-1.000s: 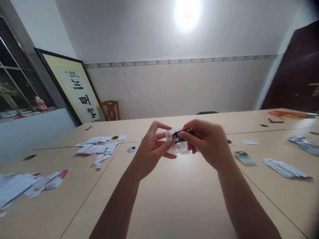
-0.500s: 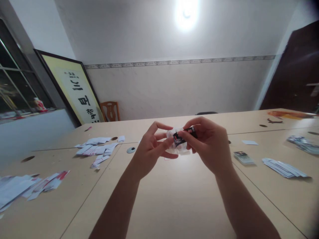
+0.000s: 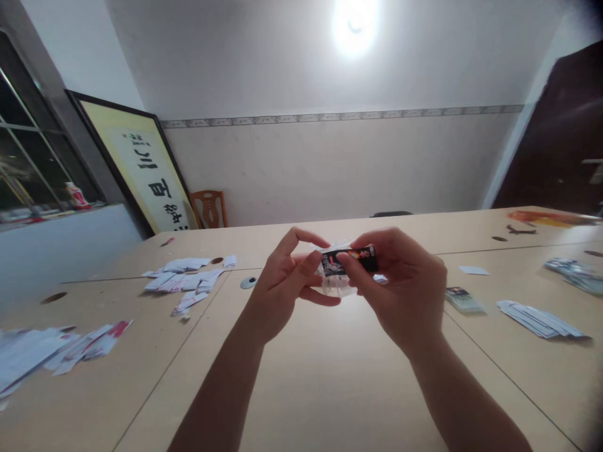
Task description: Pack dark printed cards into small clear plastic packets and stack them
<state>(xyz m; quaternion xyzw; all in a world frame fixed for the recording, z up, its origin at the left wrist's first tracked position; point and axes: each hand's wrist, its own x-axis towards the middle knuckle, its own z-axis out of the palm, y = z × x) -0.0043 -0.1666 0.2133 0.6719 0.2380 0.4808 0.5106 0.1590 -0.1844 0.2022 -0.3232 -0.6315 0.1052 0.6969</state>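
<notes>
Room: pale walls with a patterned border strip, a bright ceiling lamp [image 3: 354,25], a framed calligraphy panel [image 3: 141,169] leaning at far left.
Surface: long beige table [image 3: 330,376], bare under the hands.
Left hand [image 3: 282,289]: raised above the table, thumb and fingertips closed on the left edge of a clear plastic sleeve [image 3: 336,285].
Right hand [image 3: 400,282]: thumb and forefinger pinched on a small dark card [image 3: 351,258] that sits at the sleeve's top.
Card and sleeve: held between both hands, off the table.
Left of the grip: scattered white and red slips [image 3: 186,282], well apart.
Right of the grip: a small card stack [image 3: 461,298], then fanned white papers [image 3: 537,317] farther out.
</notes>
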